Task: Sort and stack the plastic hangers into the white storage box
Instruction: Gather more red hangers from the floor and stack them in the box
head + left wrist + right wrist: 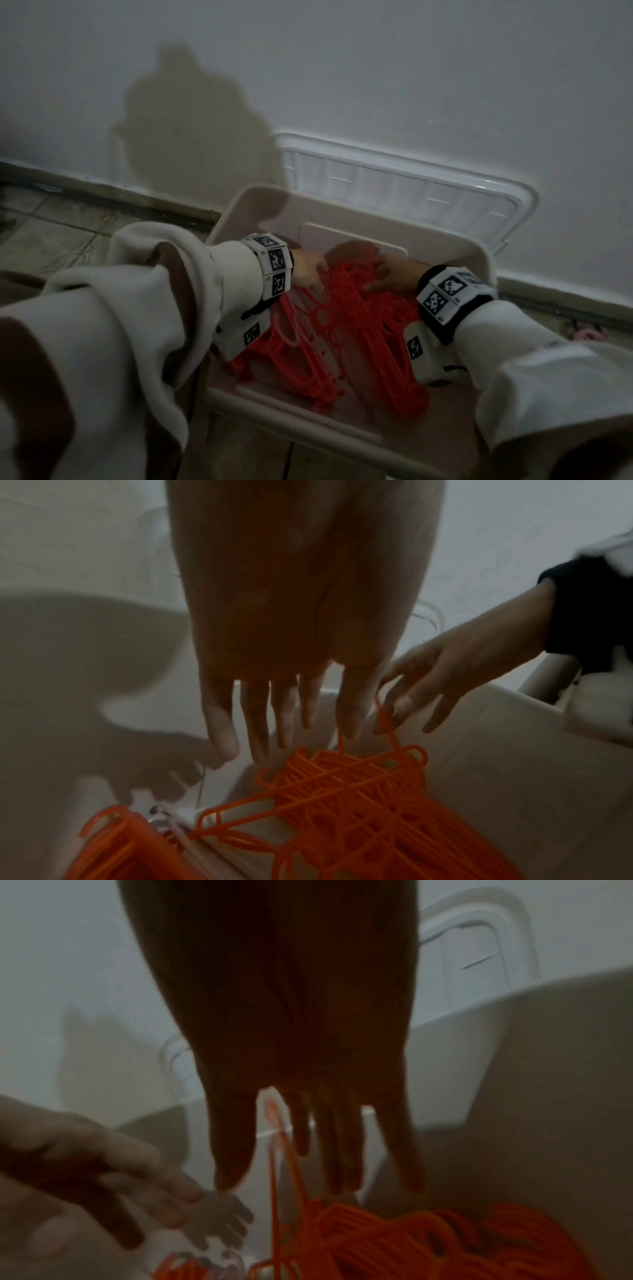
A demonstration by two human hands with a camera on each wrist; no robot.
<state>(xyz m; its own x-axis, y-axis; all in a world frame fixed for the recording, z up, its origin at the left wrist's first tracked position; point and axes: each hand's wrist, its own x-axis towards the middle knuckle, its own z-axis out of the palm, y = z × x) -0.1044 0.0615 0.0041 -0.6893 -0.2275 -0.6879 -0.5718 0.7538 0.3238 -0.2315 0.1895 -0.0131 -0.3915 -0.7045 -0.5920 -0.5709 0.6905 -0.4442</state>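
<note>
Your orange-red plastic hangers point(346, 329) already lie inside the white rectangular plastic storage box point(455, 246), heaped in rough layers with their hooks toward the far wall at twelve o'clock, presumably so they nest flat. The box's clear ribbed lid point(411, 185) leans against the wall behind it, out of the way of both arms.

Your left hand point(308, 270) reaches in from nine o'clock; the left wrist view shows its fingers point(260, 723) straight and spread, gripping nothing, hovering just above the hook end of the pile. Your right hand point(394, 274) comes in from three o'clock and pinches the thin hook point(385, 718) of one hanger between thumb and fingers, seemingly to lift or align it.

The pile sits directly beneath and between your hands, extending toward six o'clock.
</note>
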